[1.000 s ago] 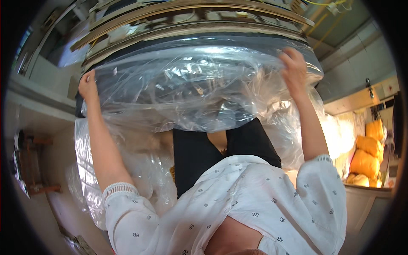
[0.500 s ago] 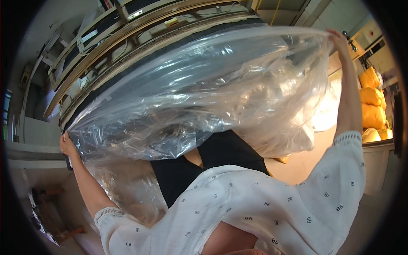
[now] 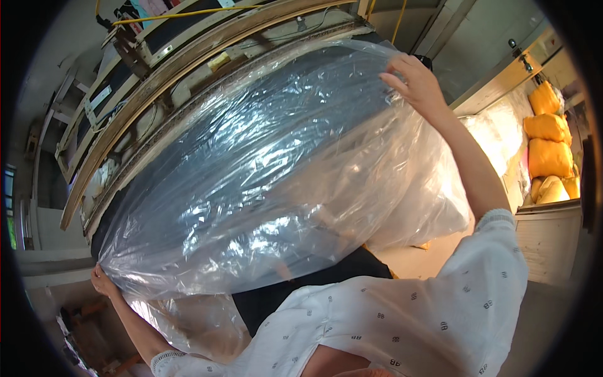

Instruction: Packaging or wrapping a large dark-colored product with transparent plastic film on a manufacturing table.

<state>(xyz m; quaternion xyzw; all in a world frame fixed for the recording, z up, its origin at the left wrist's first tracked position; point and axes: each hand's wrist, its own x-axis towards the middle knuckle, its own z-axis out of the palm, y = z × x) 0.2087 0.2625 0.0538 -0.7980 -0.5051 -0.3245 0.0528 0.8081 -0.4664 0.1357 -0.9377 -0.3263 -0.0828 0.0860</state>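
Observation:
A large clear plastic sheet [image 3: 251, 163] spreads in wrinkles over a dark work surface [image 3: 113, 210] and hangs toward my lap. At the sheet's near left corner, my left hand [image 3: 102, 281] is closed on the gathered plastic. My right hand [image 3: 414, 87] is at the far right edge of the sheet, its thumb apart from its fingers, touching or just over the film. Part of the plastic under that hand is hidden. More clear film [image 3: 195, 323] hangs below the sheet on the left.
A wooden-railed frame [image 3: 125, 125] with cables runs along the far side. A yellow cord [image 3: 188, 14] crosses above it. To the right are pale, bulky plastic bundles [image 3: 496, 141] and stacked orange-yellow bundles [image 3: 548, 129]. A dark shelf-like stand [image 3: 88, 323] is at lower left.
The raised sheet has come down and spread flatter across the work surface. My right hand has moved left and lower, its fingers parting. My left hand has dropped nearer to me, still gripping the corner.

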